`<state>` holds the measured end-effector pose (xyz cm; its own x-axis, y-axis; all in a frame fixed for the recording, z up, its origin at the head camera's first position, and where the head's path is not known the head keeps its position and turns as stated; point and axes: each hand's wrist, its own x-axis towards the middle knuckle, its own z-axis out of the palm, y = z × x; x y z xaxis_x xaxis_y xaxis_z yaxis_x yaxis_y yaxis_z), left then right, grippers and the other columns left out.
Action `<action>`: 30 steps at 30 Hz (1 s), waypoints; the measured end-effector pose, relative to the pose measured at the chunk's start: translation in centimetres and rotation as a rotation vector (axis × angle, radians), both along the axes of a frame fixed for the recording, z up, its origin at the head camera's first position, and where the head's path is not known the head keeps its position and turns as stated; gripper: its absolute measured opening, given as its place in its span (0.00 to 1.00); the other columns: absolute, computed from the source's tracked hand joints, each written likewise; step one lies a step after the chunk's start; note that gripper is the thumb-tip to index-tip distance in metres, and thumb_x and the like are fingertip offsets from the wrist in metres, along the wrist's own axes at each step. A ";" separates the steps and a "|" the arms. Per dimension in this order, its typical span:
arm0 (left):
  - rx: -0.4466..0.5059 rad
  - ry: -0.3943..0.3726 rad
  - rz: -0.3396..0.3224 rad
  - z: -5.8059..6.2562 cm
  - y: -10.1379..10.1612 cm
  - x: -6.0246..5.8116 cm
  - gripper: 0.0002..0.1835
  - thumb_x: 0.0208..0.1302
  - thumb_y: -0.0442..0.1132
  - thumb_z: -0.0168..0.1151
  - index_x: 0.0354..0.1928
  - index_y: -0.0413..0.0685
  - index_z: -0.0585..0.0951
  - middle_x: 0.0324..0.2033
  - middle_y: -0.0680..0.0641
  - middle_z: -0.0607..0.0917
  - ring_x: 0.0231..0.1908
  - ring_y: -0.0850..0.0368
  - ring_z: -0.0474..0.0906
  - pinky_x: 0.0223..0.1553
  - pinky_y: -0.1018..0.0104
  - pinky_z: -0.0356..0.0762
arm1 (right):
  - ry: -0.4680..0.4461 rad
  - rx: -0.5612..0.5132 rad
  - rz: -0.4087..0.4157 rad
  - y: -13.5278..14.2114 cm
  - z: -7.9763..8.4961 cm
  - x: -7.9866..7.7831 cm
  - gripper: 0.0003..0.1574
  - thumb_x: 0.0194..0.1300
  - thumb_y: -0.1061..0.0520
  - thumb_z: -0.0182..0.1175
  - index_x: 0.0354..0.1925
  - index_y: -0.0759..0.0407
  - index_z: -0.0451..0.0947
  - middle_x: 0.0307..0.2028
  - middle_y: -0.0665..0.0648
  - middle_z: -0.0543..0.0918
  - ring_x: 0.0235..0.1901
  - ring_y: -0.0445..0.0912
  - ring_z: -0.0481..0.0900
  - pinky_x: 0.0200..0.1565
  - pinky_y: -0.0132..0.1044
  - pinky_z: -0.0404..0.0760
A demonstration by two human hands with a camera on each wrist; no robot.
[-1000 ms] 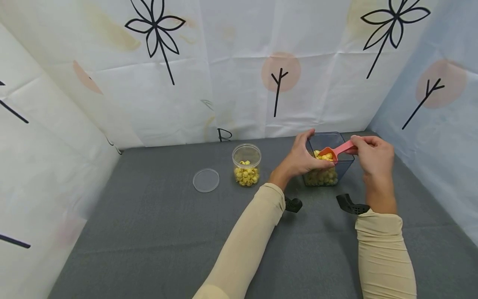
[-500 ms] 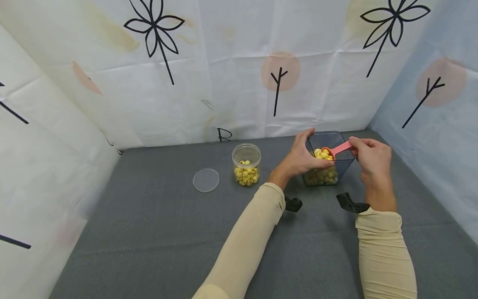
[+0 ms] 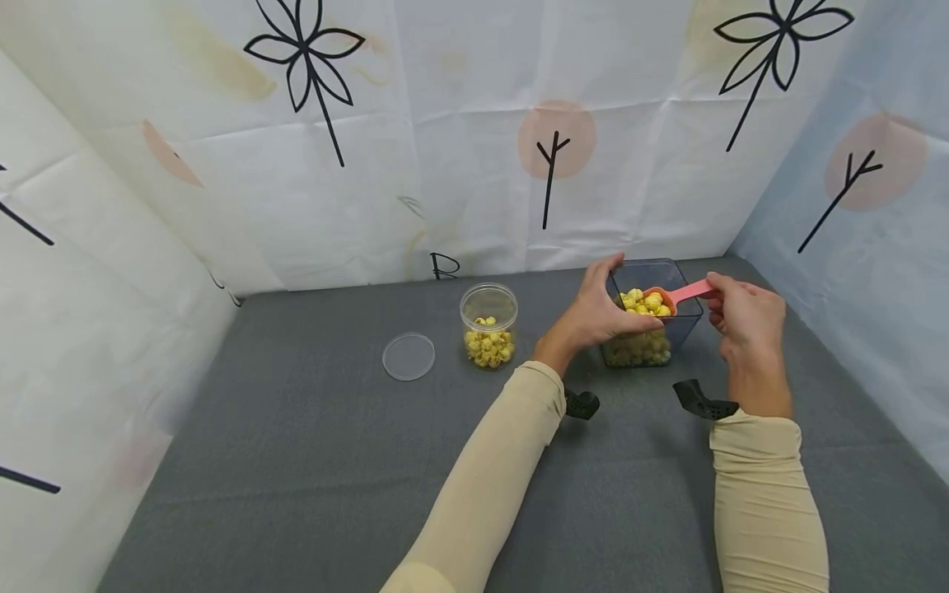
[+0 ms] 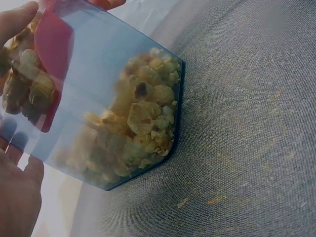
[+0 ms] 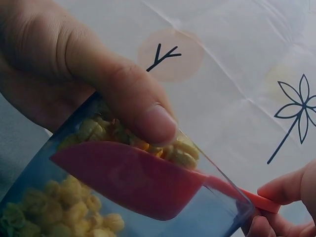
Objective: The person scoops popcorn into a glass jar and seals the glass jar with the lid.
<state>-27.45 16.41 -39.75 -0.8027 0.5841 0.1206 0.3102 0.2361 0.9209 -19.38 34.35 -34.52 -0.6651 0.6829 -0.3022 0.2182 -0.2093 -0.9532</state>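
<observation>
A clear bluish square container (image 3: pixel 680 333) stands at the right of the table, with popcorn (image 4: pixel 143 113) in its bottom. My left hand (image 3: pixel 596 315) grips its left side, thumb across the front rim and fingers behind. My right hand (image 3: pixel 750 321) pinches the handle of a pink scoop (image 3: pixel 693 290) over the right rim. The scoop's bowl (image 5: pixel 133 180) lies inside the container near the top, under a heap of popcorn (image 3: pixel 647 302). Through the wall in the left wrist view, the loaded bowl shows above the loose popcorn.
A round clear jar (image 3: pixel 476 319), partly filled with popcorn, stands left of the container without a lid on. Beside it a clear round lid (image 3: pixel 409 357) lies flat on the grey tablecloth (image 3: pixel 311 445). White printed cloth (image 3: pixel 474 198) rises close behind the container.
The scoop and right hand shifted slightly left, then back right. More popcorn now shows heaped at the scoop's bowl. My left hand holds the container in the same spot.
</observation>
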 end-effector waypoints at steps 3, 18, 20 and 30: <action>0.000 0.002 0.003 0.0 0.1 0.0 0.60 0.50 0.52 0.82 0.80 0.69 0.53 0.77 0.57 0.57 0.74 0.58 0.62 0.70 0.56 0.71 | 0.005 -0.010 -0.010 0.0 -0.1 0.0 0.13 0.67 0.45 0.68 0.31 0.51 0.84 0.19 0.43 0.78 0.25 0.39 0.70 0.27 0.27 0.72; -0.001 0.007 0.001 0.0 0.1 -0.1 0.60 0.50 0.51 0.82 0.81 0.67 0.52 0.78 0.57 0.56 0.75 0.58 0.60 0.72 0.55 0.69 | 0.021 -0.125 -0.075 0.9 -0.5 -0.1 0.11 0.65 0.43 0.71 0.34 0.48 0.85 0.22 0.43 0.81 0.27 0.38 0.75 0.28 0.28 0.72; -0.004 0.009 -0.002 0.0 0.0 -0.1 0.60 0.51 0.51 0.81 0.81 0.66 0.52 0.78 0.57 0.56 0.75 0.59 0.60 0.72 0.55 0.69 | 0.030 -0.136 -0.085 1.0 -0.5 -0.1 0.11 0.65 0.43 0.71 0.35 0.48 0.85 0.22 0.43 0.81 0.27 0.38 0.74 0.28 0.28 0.72; -0.006 0.011 -0.006 0.0 0.0 -0.1 0.61 0.51 0.51 0.81 0.81 0.64 0.52 0.78 0.56 0.56 0.76 0.58 0.59 0.72 0.54 0.68 | 0.101 -0.179 -0.148 1.1 -0.5 0.0 0.11 0.65 0.45 0.71 0.36 0.50 0.87 0.19 0.45 0.82 0.24 0.39 0.74 0.24 0.28 0.71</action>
<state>-27.55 16.40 -39.71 -0.7977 0.5897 0.1257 0.3214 0.2396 0.9161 -19.38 35.44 -35.00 -0.5946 0.7167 -0.3644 0.0779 -0.3997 -0.9133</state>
